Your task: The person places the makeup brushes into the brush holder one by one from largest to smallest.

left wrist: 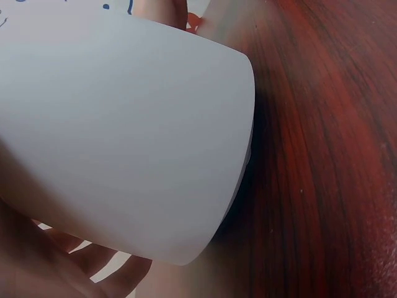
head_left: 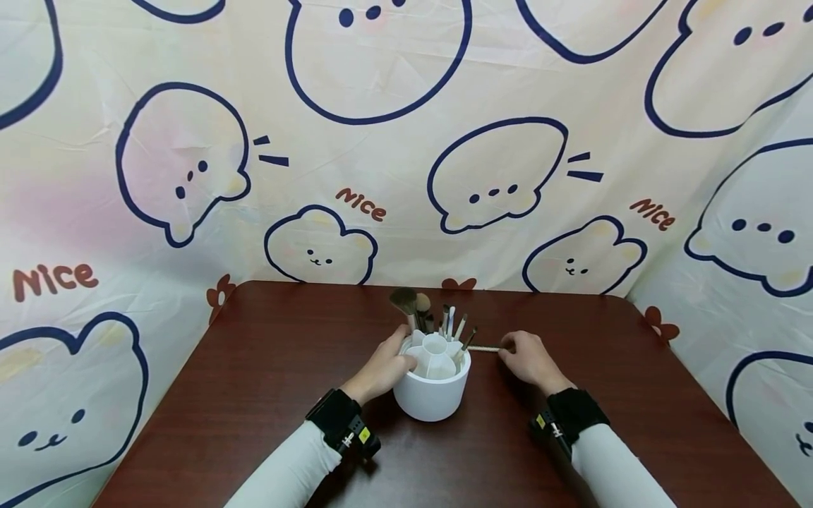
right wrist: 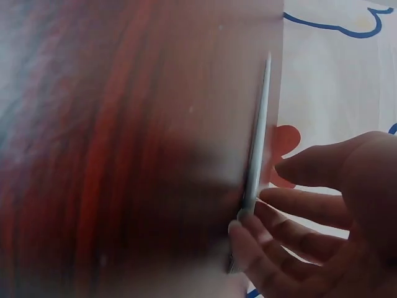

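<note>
A white round makeup brush holder (head_left: pixel 428 396) with a divided top stands on the table, several makeup brushes (head_left: pixel 417 303) upright in its rear compartments. My left hand (head_left: pixel 385 363) grips it from the left, thumb at the near rim; in the left wrist view its smooth wall (left wrist: pixel 124 136) fills much of the picture, with fingers (left wrist: pixel 121 273) along the lower side. To the right of the holder, a slim brush with a pale handle (right wrist: pixel 259 143) lies on the table. Fingertips of my right hand (head_left: pixel 530 358) touch one end of it, the thumb apart from the handle.
The dark red-brown wooden table (head_left: pixel 267 395) extends around both hands. Behind it and along the sides hangs a pale cloth (head_left: pixel 406 162) with cartoon bear outlines, meeting the table's back edge. Each wrist wears a black strap with a small camera (head_left: pixel 346 423).
</note>
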`<state>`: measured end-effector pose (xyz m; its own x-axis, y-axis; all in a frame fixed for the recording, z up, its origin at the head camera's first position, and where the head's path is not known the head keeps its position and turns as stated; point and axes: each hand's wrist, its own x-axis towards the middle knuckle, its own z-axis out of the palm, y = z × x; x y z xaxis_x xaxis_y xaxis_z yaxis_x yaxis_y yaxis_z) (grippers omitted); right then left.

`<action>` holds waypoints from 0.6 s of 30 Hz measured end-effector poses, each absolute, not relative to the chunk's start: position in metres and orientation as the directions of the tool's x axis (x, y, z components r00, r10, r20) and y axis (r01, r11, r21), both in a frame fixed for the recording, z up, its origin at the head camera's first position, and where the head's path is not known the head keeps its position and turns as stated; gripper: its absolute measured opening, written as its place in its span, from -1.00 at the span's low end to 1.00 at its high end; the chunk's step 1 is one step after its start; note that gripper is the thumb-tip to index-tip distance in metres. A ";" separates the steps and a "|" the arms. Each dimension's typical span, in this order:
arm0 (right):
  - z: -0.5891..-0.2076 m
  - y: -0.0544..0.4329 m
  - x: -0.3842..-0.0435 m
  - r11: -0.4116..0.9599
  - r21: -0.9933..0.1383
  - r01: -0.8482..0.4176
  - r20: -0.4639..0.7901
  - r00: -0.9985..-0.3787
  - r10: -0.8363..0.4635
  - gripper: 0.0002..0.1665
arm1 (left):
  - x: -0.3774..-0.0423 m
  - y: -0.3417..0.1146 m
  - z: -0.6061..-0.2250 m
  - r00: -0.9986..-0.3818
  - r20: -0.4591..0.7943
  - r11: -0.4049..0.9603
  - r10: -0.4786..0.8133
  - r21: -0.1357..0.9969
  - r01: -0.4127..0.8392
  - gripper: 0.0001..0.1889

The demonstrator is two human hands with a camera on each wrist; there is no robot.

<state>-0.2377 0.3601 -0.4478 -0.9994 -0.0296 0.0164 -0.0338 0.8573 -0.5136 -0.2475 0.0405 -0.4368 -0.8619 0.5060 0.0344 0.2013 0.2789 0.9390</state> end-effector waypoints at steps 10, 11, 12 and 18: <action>-0.446 0.368 -0.222 0.919 -0.394 -0.029 0.019 -1.000 -0.023 -0.78 | -0.246 0.041 -0.435 -0.865 0.032 0.286 0.501 0.937 0.200 -0.29; -0.446 0.369 -0.221 0.920 -0.389 -0.036 0.026 -0.999 -0.028 -0.78 | -0.246 0.041 -0.435 -0.865 0.029 0.284 0.501 0.938 0.196 -0.29; -0.446 0.371 -0.220 0.922 -0.384 -0.043 0.031 -0.999 -0.033 -0.78 | -0.246 0.041 -0.434 -0.865 0.029 0.282 0.501 0.939 0.195 -0.30; -0.446 0.375 -0.217 0.923 -0.378 -0.075 0.056 -0.997 -0.058 -0.75 | -0.245 0.041 -0.433 -0.865 0.024 0.276 0.501 0.943 0.186 -0.30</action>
